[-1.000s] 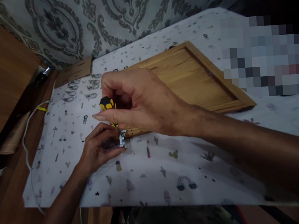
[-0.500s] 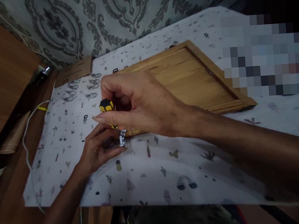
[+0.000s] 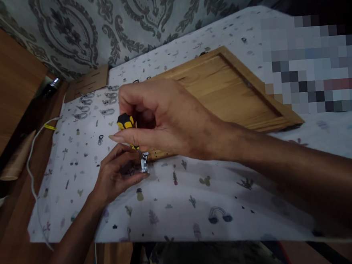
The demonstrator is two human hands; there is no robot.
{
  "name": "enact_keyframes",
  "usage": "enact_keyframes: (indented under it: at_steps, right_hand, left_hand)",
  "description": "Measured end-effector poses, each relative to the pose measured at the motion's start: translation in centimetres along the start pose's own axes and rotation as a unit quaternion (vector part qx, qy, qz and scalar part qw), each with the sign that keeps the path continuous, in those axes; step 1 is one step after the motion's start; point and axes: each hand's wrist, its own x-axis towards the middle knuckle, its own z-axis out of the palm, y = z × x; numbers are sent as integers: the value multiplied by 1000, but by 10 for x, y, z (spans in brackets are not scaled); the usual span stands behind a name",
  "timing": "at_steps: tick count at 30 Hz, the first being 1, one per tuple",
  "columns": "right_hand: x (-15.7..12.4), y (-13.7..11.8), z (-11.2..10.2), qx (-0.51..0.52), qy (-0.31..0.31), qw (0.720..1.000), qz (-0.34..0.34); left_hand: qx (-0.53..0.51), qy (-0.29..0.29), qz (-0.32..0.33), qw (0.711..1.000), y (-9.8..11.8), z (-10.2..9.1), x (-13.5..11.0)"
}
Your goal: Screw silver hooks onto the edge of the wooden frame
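Observation:
My right hand (image 3: 169, 122) is wrapped round the black and yellow handle of a screwdriver (image 3: 125, 121), which points down. Its tip meets a silver metal hinge (image 3: 144, 163) at the near left corner of a wooden cabinet door (image 3: 209, 85). My left hand (image 3: 114, 172) is closed on the hinge, thumb below it and fingers behind. The screw under the tip is too small to make out. My right hand and forearm cover part of the door.
Several metal hinges (image 3: 106, 112) lie in rows on the patterned white cloth (image 3: 181, 212), beside a piece of cardboard (image 3: 86, 82). A white cable (image 3: 29, 166) hangs over the left edge. Behind stands a patterned wall (image 3: 144, 17). A blurred patch covers the right back.
The screwdriver handle has turned slightly in my right hand, which has risen a little. My left hand keeps its place at the hinge.

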Motion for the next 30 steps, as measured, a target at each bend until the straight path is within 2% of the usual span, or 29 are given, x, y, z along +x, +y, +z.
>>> enact_keyframes:
  at_steps: [11, 15, 21, 23, 27, 30]
  right_hand:
    - [-1, 0, -1, -25, 2, 999, -23]
    - [-1, 6, 2, 31, 6, 998, -45]
    - [2, 7, -4, 105, -54, 988, -98]
    - [2, 5, -6, 98, -61, 990, -81]
    - [0, 1, -2, 96, -12, 994, -42]
    - [0, 0, 2, 98, -3, 995, -14]
  left_hand:
    - [3, -3, -8, 1000, -2, 0, -2]
    - [-1, -1, -4, 1000, -1, 0, -1]
    - [14, 0, -10, 1000, 2, -1, 1]
    - [13, -2, -12, 1000, 1, -1, 0]
    - [15, -3, -20, 1000, 1, 0, 0]
    - [8, 0, -14, 1000, 1, 0, 0]
